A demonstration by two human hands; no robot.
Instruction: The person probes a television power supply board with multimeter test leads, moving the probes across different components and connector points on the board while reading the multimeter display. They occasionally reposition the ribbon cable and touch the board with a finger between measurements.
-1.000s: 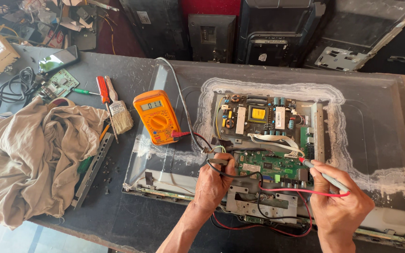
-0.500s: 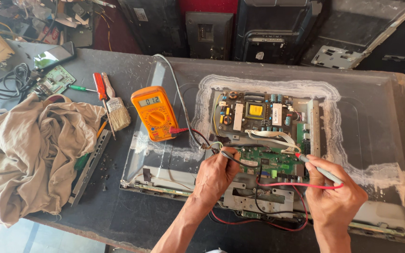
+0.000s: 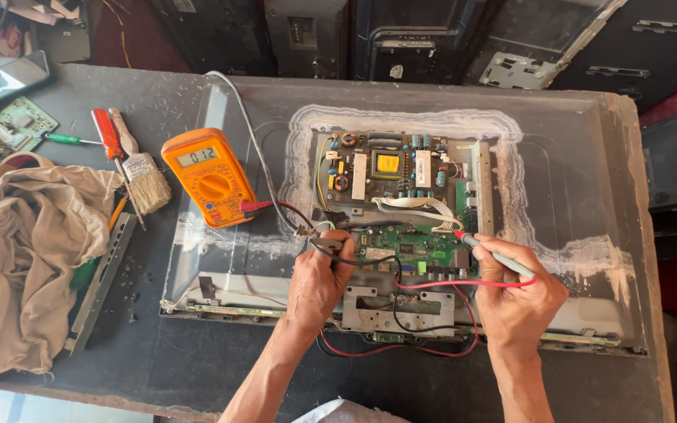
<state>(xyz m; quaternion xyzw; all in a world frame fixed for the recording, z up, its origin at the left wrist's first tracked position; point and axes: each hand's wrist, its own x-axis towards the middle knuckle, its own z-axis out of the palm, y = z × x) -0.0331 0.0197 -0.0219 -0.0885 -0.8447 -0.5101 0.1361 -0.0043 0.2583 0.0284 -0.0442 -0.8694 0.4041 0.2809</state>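
Observation:
A flat-screen television back (image 3: 573,157) lies open on the bench, showing a power board (image 3: 389,168) above a green main board (image 3: 413,251). My left hand (image 3: 319,278) presses a black probe (image 3: 331,244) against the left edge of the green board. My right hand (image 3: 515,294) holds a grey probe with a red tip (image 3: 491,254), its tip touching the right end of the green board. Red and black leads (image 3: 432,286) run from both probes to an orange multimeter (image 3: 207,176) lying at the panel's left edge, display lit.
Left of the panel lie a red-handled screwdriver (image 3: 107,137), a paintbrush (image 3: 143,176), a crumpled beige cloth (image 3: 21,258), a metal strip (image 3: 99,282), loose screws and a small green circuit board (image 3: 21,125). Dark television casings (image 3: 401,39) stand along the far side.
The view has shifted slightly. My left hand with the black probe stays at the board's left edge; my right hand has kept the red-tipped probe at the board's right end.

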